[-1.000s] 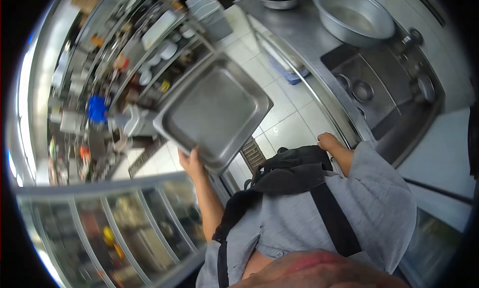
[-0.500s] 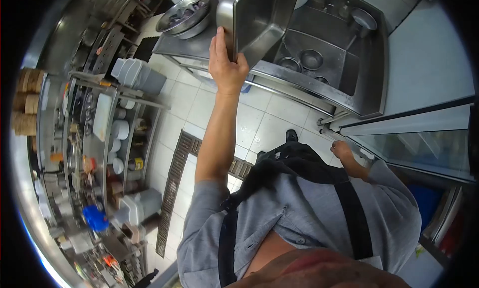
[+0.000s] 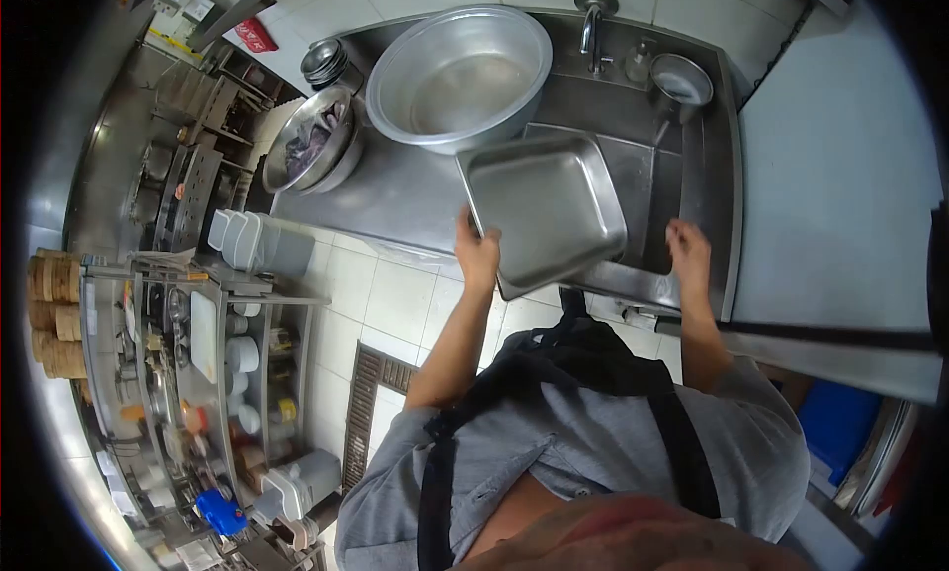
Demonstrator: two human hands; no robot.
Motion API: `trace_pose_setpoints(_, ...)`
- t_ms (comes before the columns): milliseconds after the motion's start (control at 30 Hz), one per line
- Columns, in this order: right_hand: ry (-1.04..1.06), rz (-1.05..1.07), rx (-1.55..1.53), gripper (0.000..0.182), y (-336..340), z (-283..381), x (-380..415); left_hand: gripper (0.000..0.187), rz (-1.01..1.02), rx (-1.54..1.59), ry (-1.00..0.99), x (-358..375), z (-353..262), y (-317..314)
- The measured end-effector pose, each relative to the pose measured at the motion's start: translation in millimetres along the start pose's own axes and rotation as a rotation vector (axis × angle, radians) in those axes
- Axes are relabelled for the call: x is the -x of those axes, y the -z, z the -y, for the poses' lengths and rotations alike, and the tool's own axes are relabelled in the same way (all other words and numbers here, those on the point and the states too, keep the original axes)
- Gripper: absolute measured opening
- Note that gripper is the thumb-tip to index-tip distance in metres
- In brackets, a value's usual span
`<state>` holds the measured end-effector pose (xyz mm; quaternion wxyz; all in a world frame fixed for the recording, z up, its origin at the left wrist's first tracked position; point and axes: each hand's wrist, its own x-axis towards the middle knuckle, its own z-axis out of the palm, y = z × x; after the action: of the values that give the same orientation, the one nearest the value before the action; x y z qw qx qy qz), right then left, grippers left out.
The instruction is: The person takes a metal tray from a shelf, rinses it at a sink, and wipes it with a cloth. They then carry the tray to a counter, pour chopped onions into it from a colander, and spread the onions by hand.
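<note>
A rectangular steel pan [image 3: 544, 205] hangs tilted over the front of the sink, its inside facing up. My left hand [image 3: 478, 250] grips its left rim, thumb on the near side. Over the sink's right front part is my right hand [image 3: 689, 250], apart from the pan, its fingers curled; whether anything small is in them cannot be made out. Behind the pan stands a large round aluminium basin [image 3: 460, 82]. The pan covers part of the sink [image 3: 638, 175].
Steel bowls [image 3: 314, 146] holding dark purplish pieces stand on the counter's left, beside small stacked bowls [image 3: 331, 65]. At the back are a faucet [image 3: 591, 37], a soap bottle [image 3: 640, 61] and a strainer [image 3: 682, 81]. A loaded shelf rack [image 3: 222, 363] stands left.
The pan has tipped from near upright to flatter, lower and closer to me, still in my left hand. My right hand has risen from beside my body to the sink's front. The basin now shows fully.
</note>
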<state>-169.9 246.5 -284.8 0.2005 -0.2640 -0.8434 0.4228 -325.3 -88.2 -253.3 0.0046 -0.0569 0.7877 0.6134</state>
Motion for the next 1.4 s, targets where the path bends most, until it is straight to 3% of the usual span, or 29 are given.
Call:
trace_pose_setpoints(133,0.3,-0.112,0.246,0.032,-23.8,15.7,-140.0,0.07,0.134,0.255,0.221,-6.4,44.0,-31.8)
trace_pose_setpoints(200,0.257,0.064,0.196,0.037,-43.7,24.9,-200.7,0.07,0.161,0.439,0.36,-1.1,38.1,-44.7)
trace_pose_setpoints(300,0.386,0.098,0.34,0.039,-90.4,5.9,-285.8,0.067,0.16,0.427,0.469,-2.6,51.9,-56.0)
trace_pose_setpoints(367,0.456,0.138,0.596,0.041,-120.6,-6.3,-337.5,0.062,0.141,0.471,0.475,-4.3,66.5,-62.1)
trace_pose_setpoints(433,0.358,0.281,0.777,0.051,-144.0,-19.5,-382.5,0.056,0.114,0.468,0.479,-5.7,69.6,-69.3)
trace_pose_setpoints(667,0.336,0.501,1.064,0.054,-183.8,-57.8,-424.3,0.048,0.019,0.525,0.536,-30.8,77.3,-96.7)
trace_pose_setpoints(867,0.46,0.489,0.974,0.031,-175.9,-63.8,-441.9,0.048,0.023,0.59,0.459,-54.4,81.7,-127.6)
trace_pose_setpoints(933,0.434,0.319,0.56,0.026,-163.6,-45.7,-427.6,0.048,0.021,0.607,0.459,-63.6,77.8,-139.9)
trace_pose_setpoints(1067,0.366,0.259,0.324,0.031,-153.7,1.0,-403.3,0.05,0.001,0.593,0.408,-76.8,80.8,-158.1)
trace_pose_setpoints(1200,0.294,0.224,0.307,0.033,-160.0,-4.0,-427.8,0.054,0.005,0.618,0.395,-80.6,100.9,-165.1)
trace_pose_setpoints(1300,0.289,0.25,0.506,0.033,-173.2,-14.2,-447.0,0.058,-0.019,0.664,0.471,-81.4,98.3,-170.0)
trace_pose_setpoints(1367,0.118,0.244,0.523,0.032,-192.4,-37.7,-459.7,0.061,0.01,0.676,0.465,-80.3,110.7,-170.2)
trace_pose_setpoints(1400,0.145,0.224,0.512,0.031,-201.8,-51.5,-463.6,0.065,0.009,0.731,0.486,-78.7,111.3,-169.2)
